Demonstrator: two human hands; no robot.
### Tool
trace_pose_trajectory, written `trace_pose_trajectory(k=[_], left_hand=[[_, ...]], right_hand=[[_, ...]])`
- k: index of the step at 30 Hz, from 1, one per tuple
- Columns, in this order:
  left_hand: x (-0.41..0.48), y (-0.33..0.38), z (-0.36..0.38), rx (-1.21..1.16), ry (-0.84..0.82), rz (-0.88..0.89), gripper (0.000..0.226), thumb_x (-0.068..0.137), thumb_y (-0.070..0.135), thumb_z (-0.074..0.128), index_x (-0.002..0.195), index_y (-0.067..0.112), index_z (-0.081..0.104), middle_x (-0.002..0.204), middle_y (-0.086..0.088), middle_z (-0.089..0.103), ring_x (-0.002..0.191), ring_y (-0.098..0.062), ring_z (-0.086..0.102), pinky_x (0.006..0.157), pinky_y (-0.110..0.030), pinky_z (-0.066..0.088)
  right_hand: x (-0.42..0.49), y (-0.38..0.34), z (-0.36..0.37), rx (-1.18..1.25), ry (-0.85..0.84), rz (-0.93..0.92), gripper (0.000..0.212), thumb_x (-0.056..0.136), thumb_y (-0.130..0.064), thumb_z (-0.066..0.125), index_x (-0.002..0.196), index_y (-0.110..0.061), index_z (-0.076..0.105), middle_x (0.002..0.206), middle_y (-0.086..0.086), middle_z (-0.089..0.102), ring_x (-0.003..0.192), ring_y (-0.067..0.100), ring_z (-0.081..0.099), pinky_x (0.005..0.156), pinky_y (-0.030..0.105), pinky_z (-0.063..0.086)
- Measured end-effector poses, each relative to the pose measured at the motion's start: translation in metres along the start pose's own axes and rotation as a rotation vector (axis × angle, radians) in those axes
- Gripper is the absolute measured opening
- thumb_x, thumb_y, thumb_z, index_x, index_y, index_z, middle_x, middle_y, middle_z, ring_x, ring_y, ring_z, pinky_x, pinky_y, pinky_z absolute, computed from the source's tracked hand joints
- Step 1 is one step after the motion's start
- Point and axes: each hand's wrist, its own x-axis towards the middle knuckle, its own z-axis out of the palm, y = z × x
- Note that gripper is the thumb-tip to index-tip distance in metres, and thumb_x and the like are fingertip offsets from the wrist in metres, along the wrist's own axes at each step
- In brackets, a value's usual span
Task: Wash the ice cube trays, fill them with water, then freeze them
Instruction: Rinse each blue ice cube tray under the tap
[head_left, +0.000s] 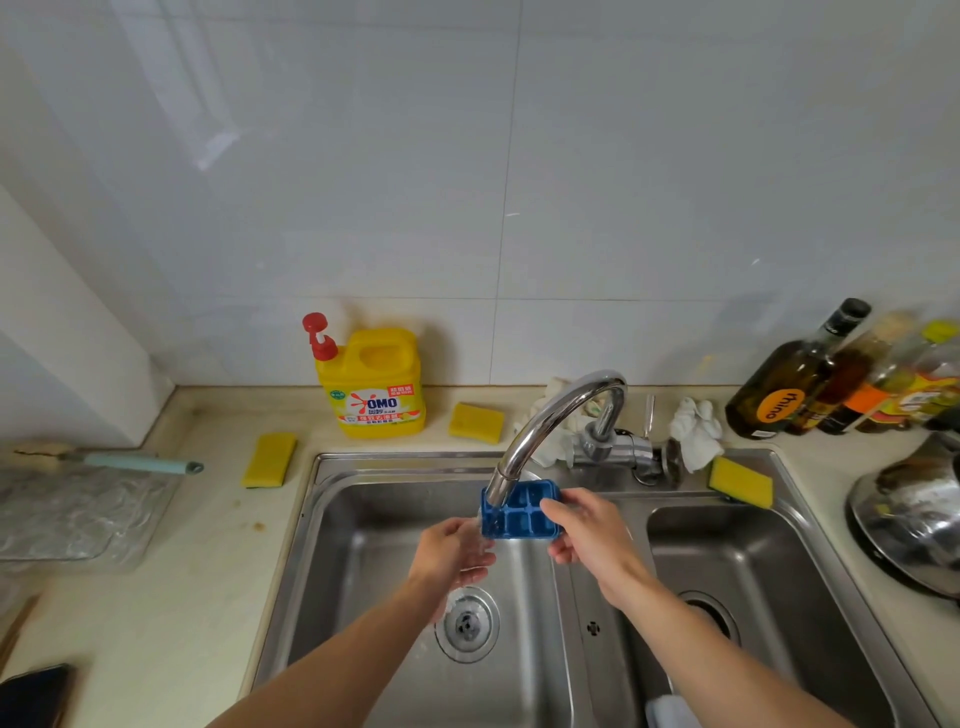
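**A:** Quick, what stage?

**B:** Washing, I'd say. At the sink (332, 499), left basin, with the tap (550, 415) running. Filling and freezing are both left to do, and there's no freezer in view. The soap jug (374, 384) stands on the counter behind, well apart. I can't tell whether any soap is on the tray.

**A:** Where's the tray?

**B:** There's one blue ice tray (519, 512), held over the left basin right under the spout. Cells face up, two rows, and the spout hides the back-left corner. It's small and looks wet. No other tray is visible.

**A:** Hands?

**B:** The right hand (587, 535) grips the tray's right edge, thumb on top and fingers curled under. The left hand (457, 551) is loose and relaxed in the stream, holding nothing, just below the tray's left corner. I can't tell if it touches the tray.
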Motion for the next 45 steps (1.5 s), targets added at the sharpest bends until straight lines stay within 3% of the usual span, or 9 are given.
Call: trace_pose_trajectory(k=[9,14,22,30,35,40,45], left_hand=[[-0.004,0.008,0.005,-0.151,-0.166,-0.026,0.039,0.107,0.041,0.041,0.122,0.017,0.066,0.111,-0.008,0.076,0.101,-0.025,0.074,0.077,-0.034,0.059],[0.001,0.017,0.008,-0.197,-0.104,0.033,0.045,0.102,0.047,0.048,0.114,0.011,0.071,0.093,-0.012,0.075,0.083,-0.025,0.073,0.073,-0.034,0.059],[-0.001,0.025,0.015,-0.202,-0.088,0.107,0.046,0.100,0.046,0.052,0.116,0.003,0.063,0.081,-0.007,0.071,0.071,-0.020,0.066,0.070,-0.034,0.055],[-0.003,0.029,0.012,-0.166,-0.039,0.129,0.041,0.100,0.044,0.057,0.108,0.005,0.062,0.079,-0.005,0.072,0.069,-0.019,0.065,0.067,-0.032,0.055],[-0.007,0.037,0.009,-0.042,0.078,0.257,0.038,0.097,0.040,0.064,0.097,0.003,0.060,0.077,-0.006,0.070,0.061,-0.014,0.062,0.063,-0.028,0.054],[-0.014,0.044,-0.006,0.062,0.154,0.367,0.029,0.094,0.035,0.070,0.095,0.007,0.064,0.075,-0.002,0.067,0.061,-0.009,0.059,0.061,-0.026,0.053],[-0.016,0.044,-0.020,0.081,0.201,0.373,0.029,0.093,0.034,0.071,0.094,0.007,0.063,0.074,-0.002,0.066,0.060,-0.010,0.058,0.059,-0.025,0.053]], right_hand=[[-0.002,-0.002,0.005,0.036,0.037,0.044,0.012,0.099,-0.023,0.066,0.107,-0.015,0.068,0.087,0.012,0.076,0.058,0.021,0.065,0.056,0.031,0.055],[-0.002,-0.007,0.001,0.074,0.055,0.086,0.019,0.102,-0.025,0.059,0.105,-0.009,0.069,0.069,0.015,0.069,0.059,0.022,0.064,0.058,0.032,0.053],[-0.005,-0.015,0.000,0.133,0.066,0.100,0.024,0.102,-0.026,0.059,0.103,-0.003,0.069,0.065,0.016,0.065,0.060,0.025,0.060,0.061,0.036,0.049],[-0.002,-0.005,0.002,0.173,0.070,0.144,0.022,0.103,-0.022,0.058,0.104,-0.004,0.069,0.076,0.022,0.069,0.062,0.027,0.062,0.064,0.040,0.051],[0.005,0.006,0.011,0.206,0.004,0.246,0.021,0.106,-0.017,0.052,0.110,-0.001,0.064,0.091,0.023,0.076,0.064,0.028,0.069,0.061,0.038,0.057],[0.011,0.007,0.031,0.256,-0.102,0.330,0.023,0.107,-0.013,0.048,0.121,0.002,0.057,0.110,0.031,0.071,0.070,0.032,0.070,0.060,0.036,0.057],[0.016,0.005,0.046,0.247,-0.159,0.355,0.027,0.107,-0.010,0.046,0.128,0.006,0.053,0.116,0.036,0.067,0.075,0.035,0.068,0.065,0.039,0.056]])
